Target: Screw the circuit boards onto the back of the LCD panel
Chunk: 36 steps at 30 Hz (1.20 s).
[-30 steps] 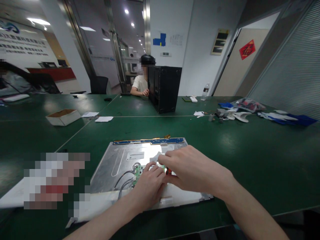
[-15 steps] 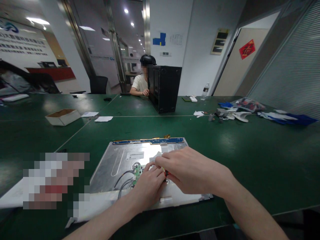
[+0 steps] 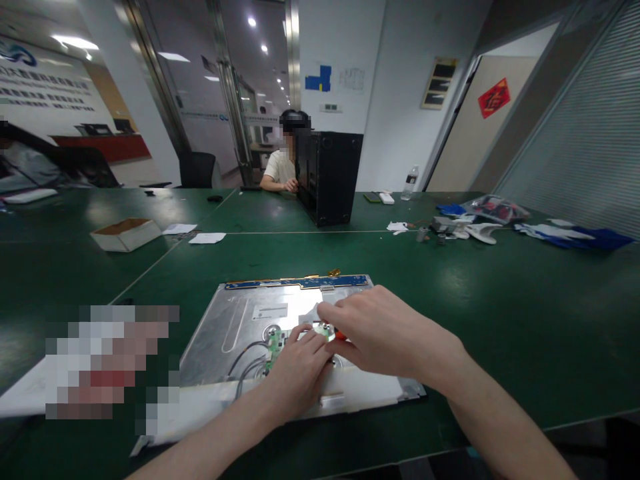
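A flat metal-backed display panel (image 3: 235,327) lies face down on the green table (image 3: 500,300), at its near edge, with a blue strip board (image 3: 300,283) along its far side. Both hands meet over the panel's right half. The left hand (image 3: 299,370) rests curled on the metal back, fingertips pressed beside a small green circuit board (image 3: 274,345) from which grey cables (image 3: 245,357) loop to the left. The right hand (image 3: 385,330) is narrowed to a pinch around a small tool with an orange-red handle (image 3: 341,335); its tip is hidden, so it may be a screwdriver, but I cannot be sure.

The panel looks thin, stiff and fragile, its glass side turned down; it is best held by the metal edges, never by the strip board or the cables. The little board is light and delicate.

Farther off stand a black computer case (image 3: 330,177), with another person (image 3: 280,167) behind it, and a cardboard box (image 3: 127,233) to the left.
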Tool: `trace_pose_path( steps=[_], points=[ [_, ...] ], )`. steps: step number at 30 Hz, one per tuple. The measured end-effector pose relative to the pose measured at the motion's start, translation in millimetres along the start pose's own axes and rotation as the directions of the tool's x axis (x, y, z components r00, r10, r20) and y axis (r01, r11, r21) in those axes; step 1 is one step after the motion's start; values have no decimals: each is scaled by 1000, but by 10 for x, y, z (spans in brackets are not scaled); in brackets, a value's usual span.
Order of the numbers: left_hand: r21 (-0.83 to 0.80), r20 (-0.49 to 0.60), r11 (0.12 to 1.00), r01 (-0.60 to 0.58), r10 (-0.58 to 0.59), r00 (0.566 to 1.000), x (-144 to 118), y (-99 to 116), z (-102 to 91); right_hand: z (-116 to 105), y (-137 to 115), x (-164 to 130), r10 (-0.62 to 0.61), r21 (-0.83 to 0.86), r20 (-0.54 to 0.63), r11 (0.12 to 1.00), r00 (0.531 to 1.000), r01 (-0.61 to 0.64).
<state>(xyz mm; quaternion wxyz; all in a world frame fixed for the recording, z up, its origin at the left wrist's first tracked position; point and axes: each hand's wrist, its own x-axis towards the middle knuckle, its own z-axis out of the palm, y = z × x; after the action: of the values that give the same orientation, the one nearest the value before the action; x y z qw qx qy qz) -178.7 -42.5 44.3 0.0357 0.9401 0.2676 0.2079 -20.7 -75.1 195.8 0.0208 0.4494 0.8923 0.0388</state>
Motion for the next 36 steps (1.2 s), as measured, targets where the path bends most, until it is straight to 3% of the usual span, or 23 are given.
trace_pose_path(
  steps=[7,13,20,29,36],
  points=[
    [0,4,1000,-1,1,1000,3,7,-22,24,26,-18,-40,21,-3,999,999,40],
    [-59,54,998,32,-29,998,3,9,-40,7,38,-34,-145,51,7,988,989,145],
    [-52,53,998,28,-25,998,16,8,-25,34,-1,9,-8,28,-8,1000,1000,8],
    [-49,42,999,23,-21,999,18,10,-34,-10,10,-15,-141,77,11,987,990,140],
    [-40,49,999,35,-33,998,19,4,4,34,13,14,-24,13,-41,1000,999,24]
  ],
)
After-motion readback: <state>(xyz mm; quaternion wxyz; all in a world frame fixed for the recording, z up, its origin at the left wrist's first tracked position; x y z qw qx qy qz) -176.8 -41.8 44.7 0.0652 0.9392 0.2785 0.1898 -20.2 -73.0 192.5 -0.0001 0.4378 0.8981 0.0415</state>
